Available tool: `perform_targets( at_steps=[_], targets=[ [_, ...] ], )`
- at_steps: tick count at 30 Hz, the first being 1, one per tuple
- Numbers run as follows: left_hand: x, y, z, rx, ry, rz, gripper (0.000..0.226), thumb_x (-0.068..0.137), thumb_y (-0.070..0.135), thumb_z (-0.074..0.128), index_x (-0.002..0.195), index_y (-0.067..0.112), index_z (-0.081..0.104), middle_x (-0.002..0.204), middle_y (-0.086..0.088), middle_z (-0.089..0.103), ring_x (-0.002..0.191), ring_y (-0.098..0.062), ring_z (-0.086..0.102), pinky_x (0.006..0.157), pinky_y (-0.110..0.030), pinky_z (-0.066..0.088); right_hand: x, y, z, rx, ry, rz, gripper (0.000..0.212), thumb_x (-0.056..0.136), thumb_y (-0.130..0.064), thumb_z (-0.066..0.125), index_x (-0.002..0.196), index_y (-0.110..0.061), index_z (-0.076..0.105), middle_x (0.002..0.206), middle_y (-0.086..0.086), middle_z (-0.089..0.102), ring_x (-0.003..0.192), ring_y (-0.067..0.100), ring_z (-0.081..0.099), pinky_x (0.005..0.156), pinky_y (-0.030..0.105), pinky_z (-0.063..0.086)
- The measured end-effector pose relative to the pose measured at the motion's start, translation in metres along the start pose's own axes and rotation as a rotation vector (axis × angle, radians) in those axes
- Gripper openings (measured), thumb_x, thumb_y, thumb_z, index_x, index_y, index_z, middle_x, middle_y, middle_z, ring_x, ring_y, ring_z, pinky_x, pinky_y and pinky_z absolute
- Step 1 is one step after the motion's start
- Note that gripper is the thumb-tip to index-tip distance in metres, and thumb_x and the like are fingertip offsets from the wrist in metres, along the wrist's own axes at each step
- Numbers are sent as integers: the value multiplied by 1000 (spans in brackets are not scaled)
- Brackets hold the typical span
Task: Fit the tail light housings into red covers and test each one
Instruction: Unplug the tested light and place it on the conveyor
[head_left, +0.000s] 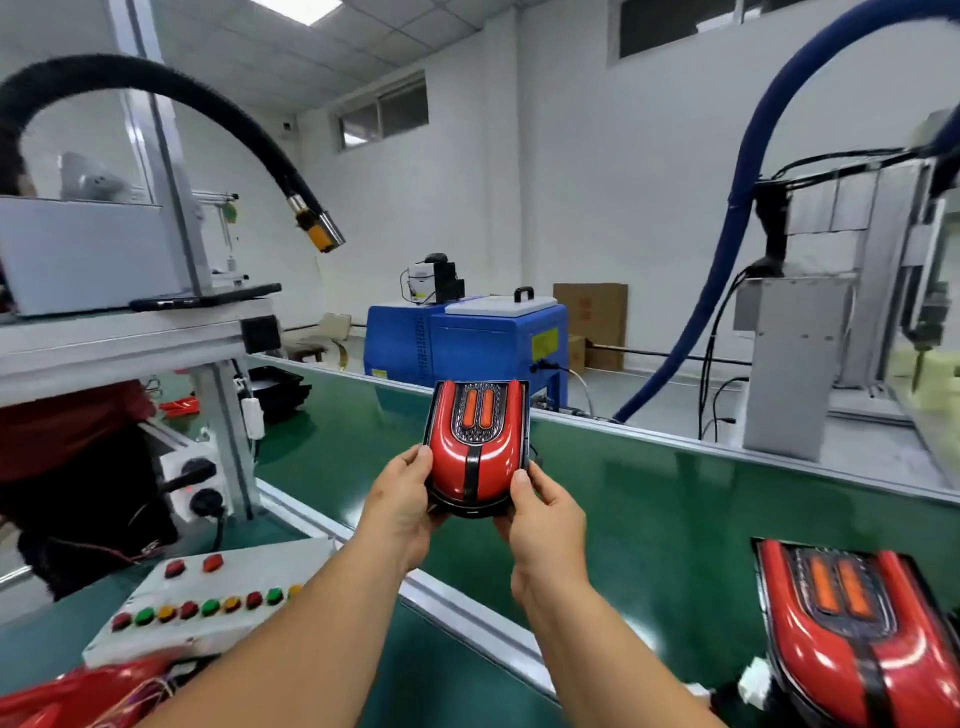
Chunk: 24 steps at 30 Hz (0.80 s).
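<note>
One tail light (475, 441) between grips, left grip (402, 499) pinching left edge, right grip (545, 512) pinching right

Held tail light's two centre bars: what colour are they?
Orange bars inside a dark panel on the red tail light; best in the head view.

Bright, even light falls from a ceiling panel (295, 7) — shadows are faint. The green tabletop (675, 499) carries glare streaks. Wide-angle distortion bows the edges, and the tail light (852, 639) at the tabletop's right edge looks smeared.
</note>
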<state>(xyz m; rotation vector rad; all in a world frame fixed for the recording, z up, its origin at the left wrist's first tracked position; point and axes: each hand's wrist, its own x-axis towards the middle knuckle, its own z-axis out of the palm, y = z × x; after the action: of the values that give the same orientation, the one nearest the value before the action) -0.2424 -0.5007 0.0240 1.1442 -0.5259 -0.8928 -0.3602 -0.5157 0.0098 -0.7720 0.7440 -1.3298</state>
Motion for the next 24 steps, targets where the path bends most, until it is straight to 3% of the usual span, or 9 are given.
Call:
perform_targets(
  at_steps=[5,10,15,21,23,24],
  targets=[
    [-33,-55,48,63,-145,-81,28,104,25,46,124,12,61,101,-3,73,73,-9,67,53,-25,50,-17,-6,-79,-35,206,-48,31,98,-7,53,128,-7,60,117,10,68,105,25,67,97,47,52],
    [-58,-95,79,156,-248,-168,28,104,23,45,125,10,59,102,-5,72,73,-11,65,55,-24,48,-29,-7,-134,-36,385,0,35,99,-10,52,134,-7,55,126,11,64,112,27,62,101,49,48],
    [-66,-108,89,333,-311,-239,26,104,23,45,100,13,68,85,-5,77,70,-15,69,59,-26,50,-41,-1,-152,-72,467,83,37,97,-6,50,133,-12,57,117,6,65,106,27,61,101,49,47],
    [-67,-121,93,529,-359,-256,32,103,25,47,90,12,73,89,-10,77,82,-22,70,74,-33,54,-54,-2,-157,-167,464,123,51,91,4,51,140,-7,48,134,17,56,122,36,54,110,53,37],
    [-69,-123,95,530,-356,-255,30,102,25,50,90,12,75,91,-12,76,85,-24,70,83,-37,56,-57,-10,-156,-162,444,152,53,88,8,49,138,-10,49,127,14,57,115,26,54,112,47,35],
    [-70,-124,96,526,-354,-237,27,101,25,52,95,13,75,96,-11,76,91,-25,70,90,-40,55,-60,-15,-159,-167,403,135,43,87,11,48,124,-8,56,115,14,59,102,22,53,108,36,34]
  ],
)
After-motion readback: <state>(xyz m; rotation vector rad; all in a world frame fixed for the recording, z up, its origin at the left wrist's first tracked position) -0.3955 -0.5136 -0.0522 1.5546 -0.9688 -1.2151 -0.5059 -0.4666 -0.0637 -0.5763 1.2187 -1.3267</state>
